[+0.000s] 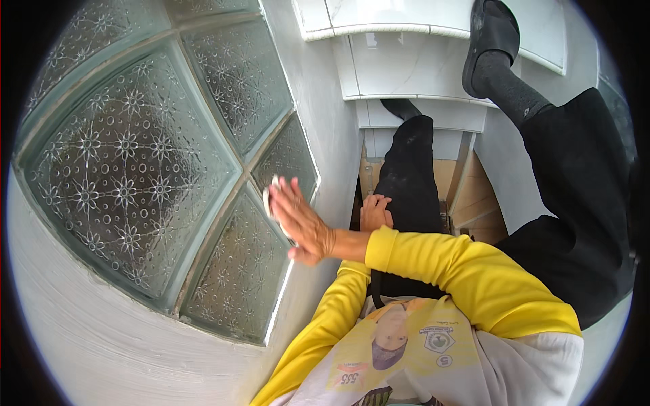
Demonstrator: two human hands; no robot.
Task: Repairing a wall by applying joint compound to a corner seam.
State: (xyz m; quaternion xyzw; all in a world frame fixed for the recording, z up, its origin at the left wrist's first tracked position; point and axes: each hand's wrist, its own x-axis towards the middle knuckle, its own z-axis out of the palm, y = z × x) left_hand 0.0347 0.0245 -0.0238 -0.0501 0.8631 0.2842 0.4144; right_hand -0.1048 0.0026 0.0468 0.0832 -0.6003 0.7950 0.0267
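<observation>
So the right hand (pixel 298 220) is the one on the rag side: it's reached across to the person's left, fingers together and fairly flat, angled up and away, thumb sticking out lower down. A whitish cloth (pixel 267 203) is tucked under it, on the side facing the window (pixel 128 162). Most of it's hidden by the palm; the strip you can see runs lengthwise along the fingers, from the tips back toward the thumb. Can't tell how hard it's pressed, or if all of it touches the glass.

The left hand (pixel 376 213) is well apart from that one, lower fingers loosely bent on the black trousers (pixel 409 162), wrist tucked behind the right forearm. Can't tell if there's anything under it.

Key bit is the position: cloth sits near the window's right edge, just right of where the bars (pixel 246 172) cross, with the big pane off to the left. Right hand's clearly nearer.

Further out, pale wall (pixel 325 128) past that edge, then white tiled steps (pixel 406 68), with a dark sandal (pixel 501 30) on one.
</observation>
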